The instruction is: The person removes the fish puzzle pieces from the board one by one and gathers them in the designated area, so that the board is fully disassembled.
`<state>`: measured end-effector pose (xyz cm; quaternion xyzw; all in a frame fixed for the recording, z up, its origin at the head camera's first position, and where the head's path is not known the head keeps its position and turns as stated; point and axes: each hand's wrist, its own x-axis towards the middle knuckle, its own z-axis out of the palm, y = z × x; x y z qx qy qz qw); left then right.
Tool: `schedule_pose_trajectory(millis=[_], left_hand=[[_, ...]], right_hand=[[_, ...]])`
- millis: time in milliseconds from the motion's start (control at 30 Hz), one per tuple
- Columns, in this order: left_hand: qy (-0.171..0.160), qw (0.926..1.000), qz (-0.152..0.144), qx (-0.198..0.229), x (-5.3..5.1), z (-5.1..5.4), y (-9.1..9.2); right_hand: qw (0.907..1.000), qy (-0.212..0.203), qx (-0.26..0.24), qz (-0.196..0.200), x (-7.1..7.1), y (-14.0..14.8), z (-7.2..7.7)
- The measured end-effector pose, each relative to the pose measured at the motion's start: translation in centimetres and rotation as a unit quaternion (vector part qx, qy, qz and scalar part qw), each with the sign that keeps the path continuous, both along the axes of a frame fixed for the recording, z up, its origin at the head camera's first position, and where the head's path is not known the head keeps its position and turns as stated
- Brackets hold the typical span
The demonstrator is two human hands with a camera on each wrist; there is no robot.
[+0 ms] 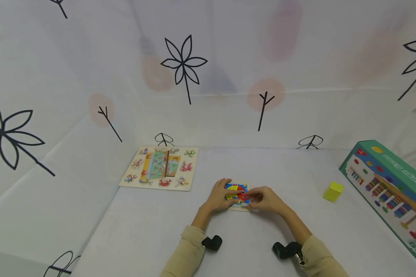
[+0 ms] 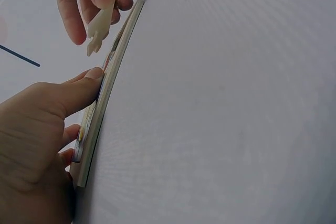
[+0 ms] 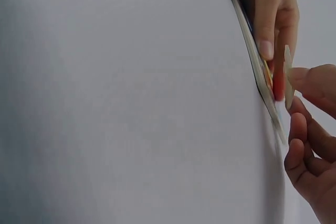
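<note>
A small puzzle board (image 1: 240,210), with a blue, red and yellow picture, lies flat on the white table. My left hand (image 1: 219,196) rests over its left part, and the thumb (image 2: 86,90) touches its top. At the right side of the board, my right hand (image 1: 268,201) pinches a thin, pale puzzle piece (image 2: 100,29) between thumb and fingers. That piece is held upright just above the board, its unpainted side showing in the left wrist view. Both hands cover part of the picture.
A larger sea-animal puzzle board (image 1: 173,187) lies at the back left, with smaller picture pieces on it. To the right stand a yellow-green cube (image 1: 332,191) and a long toy box (image 1: 384,192). White patterned cloth (image 1: 228,123) hangs behind the table.
</note>
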<state>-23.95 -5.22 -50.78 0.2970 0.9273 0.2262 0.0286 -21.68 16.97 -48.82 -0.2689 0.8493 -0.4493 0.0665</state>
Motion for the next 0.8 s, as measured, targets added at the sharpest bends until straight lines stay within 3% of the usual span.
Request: schedule_pose_trajectory(millis=[267,533,800], left_hand=[[-0.021,0.9996,0.012,0.015,-0.1,-0.1,0.1],[-0.007,0.9998,0.002,0.02,-0.1,-0.1,0.0],[0.004,0.9998,0.003,0.017,-0.1,-0.2,0.0]], right_hand=[[0.9988,0.02,0.015,-0.042,0.9,2.7,0.7],[0.996,0.009,0.027,-0.085,1.6,6.2,0.5],[0.9942,-0.004,0.043,-0.099,2.1,9.6,0.5]])
